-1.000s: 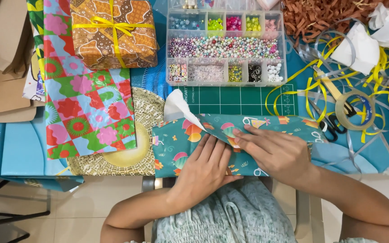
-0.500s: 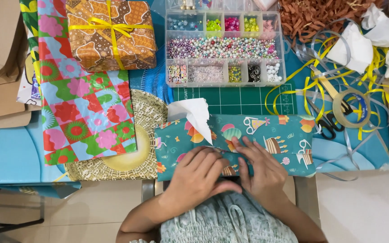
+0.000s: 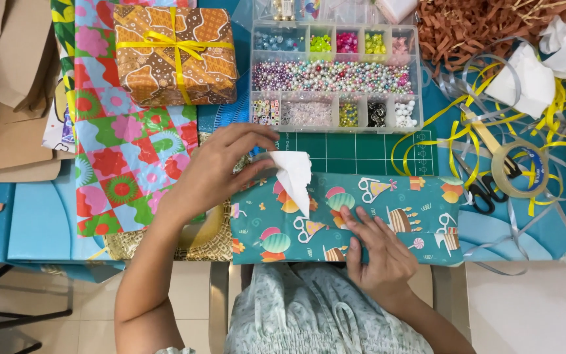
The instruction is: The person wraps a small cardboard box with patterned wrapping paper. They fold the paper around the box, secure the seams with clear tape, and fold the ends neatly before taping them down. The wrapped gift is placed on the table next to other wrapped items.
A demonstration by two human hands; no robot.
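A long box in teal party-print wrapping paper (image 3: pixel 388 213) lies along the near table edge. My left hand (image 3: pixel 221 167) pinches the white underside flap of the paper (image 3: pixel 294 177) at the box's left end, holding it folded up. My right hand (image 3: pixel 378 252) lies flat on the front of the wrapped box, fingers spread, pressing the paper down.
A wrapped brown gift with yellow ribbon (image 3: pixel 175 56) sits on a colourful patchwork paper sheet (image 3: pixel 122 154). A clear bead organiser (image 3: pixel 335 75) stands behind a green cutting mat (image 3: pixel 361 147). Scissors (image 3: pixel 483 180), a tape roll (image 3: pixel 519 170), yellow ribbon (image 3: pixel 440 131) and brown paper shred (image 3: pixel 473 29) crowd the right.
My left hand has left the front of the box and moved up to take hold of the white flap. My right hand has slid a little right along the front.
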